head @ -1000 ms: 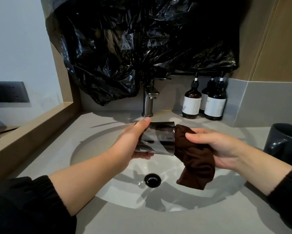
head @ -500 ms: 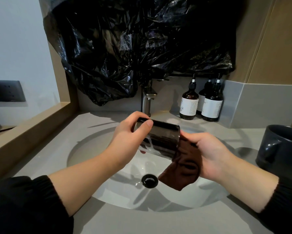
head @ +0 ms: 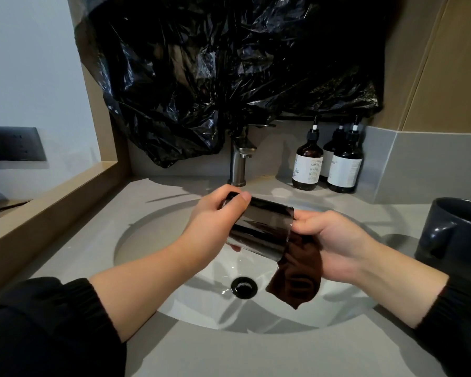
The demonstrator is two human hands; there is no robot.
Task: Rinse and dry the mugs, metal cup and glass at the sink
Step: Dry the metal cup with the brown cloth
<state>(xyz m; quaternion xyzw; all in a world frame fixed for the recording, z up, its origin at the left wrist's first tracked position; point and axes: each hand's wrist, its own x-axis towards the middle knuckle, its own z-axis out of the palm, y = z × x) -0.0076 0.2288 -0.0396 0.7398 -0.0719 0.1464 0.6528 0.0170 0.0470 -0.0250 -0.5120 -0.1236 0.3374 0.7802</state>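
**Washstand drying: tumbler over basin**

Above the white oval basin (head: 147, 221), a dark glossy tumbler (head: 264, 227) is held sideways, base gripped by the left hand (head: 215, 213); a brown cloth (head: 296, 278) is pinched at its rim, 3 o'clock, by the right hand (head: 335, 240). Slow turning against the cloth is advised.

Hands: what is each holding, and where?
The left hand grips the dark cup around its base end; the right hand pinches a brown cloth against the cup's rim.
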